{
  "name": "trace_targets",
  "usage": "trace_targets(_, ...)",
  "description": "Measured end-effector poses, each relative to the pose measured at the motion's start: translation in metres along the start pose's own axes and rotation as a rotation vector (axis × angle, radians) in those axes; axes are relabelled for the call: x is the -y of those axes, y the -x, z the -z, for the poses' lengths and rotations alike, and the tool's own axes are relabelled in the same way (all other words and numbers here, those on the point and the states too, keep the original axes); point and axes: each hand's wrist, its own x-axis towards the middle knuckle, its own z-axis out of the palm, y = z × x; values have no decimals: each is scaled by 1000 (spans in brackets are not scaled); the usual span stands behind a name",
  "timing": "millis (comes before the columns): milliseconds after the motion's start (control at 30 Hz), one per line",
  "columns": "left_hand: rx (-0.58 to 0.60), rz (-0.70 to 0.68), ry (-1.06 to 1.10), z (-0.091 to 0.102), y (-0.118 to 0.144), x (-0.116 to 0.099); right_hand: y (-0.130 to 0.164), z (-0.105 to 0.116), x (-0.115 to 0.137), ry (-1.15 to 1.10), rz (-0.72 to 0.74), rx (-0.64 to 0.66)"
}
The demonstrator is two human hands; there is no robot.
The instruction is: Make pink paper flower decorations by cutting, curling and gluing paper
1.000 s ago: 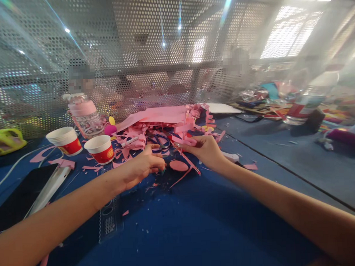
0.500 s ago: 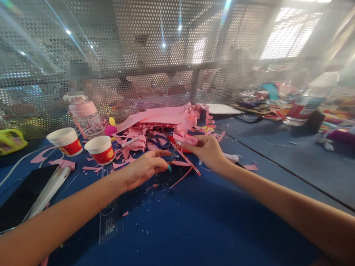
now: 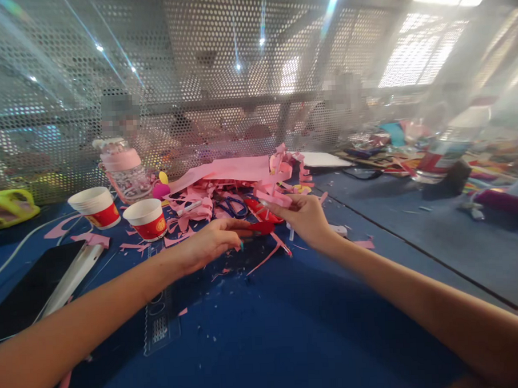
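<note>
My left hand (image 3: pixel 212 242) reaches forward over the blue table (image 3: pixel 290 330), and its fingertips pinch a red piece (image 3: pixel 261 227); I cannot tell what that piece is. Just to the right, my right hand (image 3: pixel 307 219) is closed on pink paper strips (image 3: pixel 273 198), held slightly above the table. A long pink strip (image 3: pixel 266 256) trails down from them onto the surface. Behind both hands lies a pile of pink paper scraps and sheets (image 3: pixel 234 172), with blue-handled scissors (image 3: pixel 231 206) lying in it.
Two red-and-white paper cups (image 3: pixel 97 207) (image 3: pixel 147 218) and a pink-lidded bottle (image 3: pixel 123 168) stand at the left. A dark phone (image 3: pixel 31 284) and a clear ruler (image 3: pixel 161 321) lie near my left arm. Perforated metal screen (image 3: pixel 219 58) behind; clutter and a bottle (image 3: pixel 443 149) at right.
My left hand has stretched forward and closed its fingers on the red piece. The pink oval that lay between my hands is out of sight. My right hand has risen a little with the strips.
</note>
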Motion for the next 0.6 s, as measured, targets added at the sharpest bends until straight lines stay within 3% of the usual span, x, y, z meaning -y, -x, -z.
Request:
trace_targets(100,5,-21,-116,3,-1,0,-1,1,0,20,-3,-11)
trace_targets(233,-59,-138,-457,9,-2,4,-2,1,0,25,-24,-31)
trace_targets(433,-24,-195,-320,7,-5,15,-2,0,-2,12,-28,-25)
trace_targets(600,-75,-400,-460,1,-8,22,-2,-2,-2,26,-29,-36)
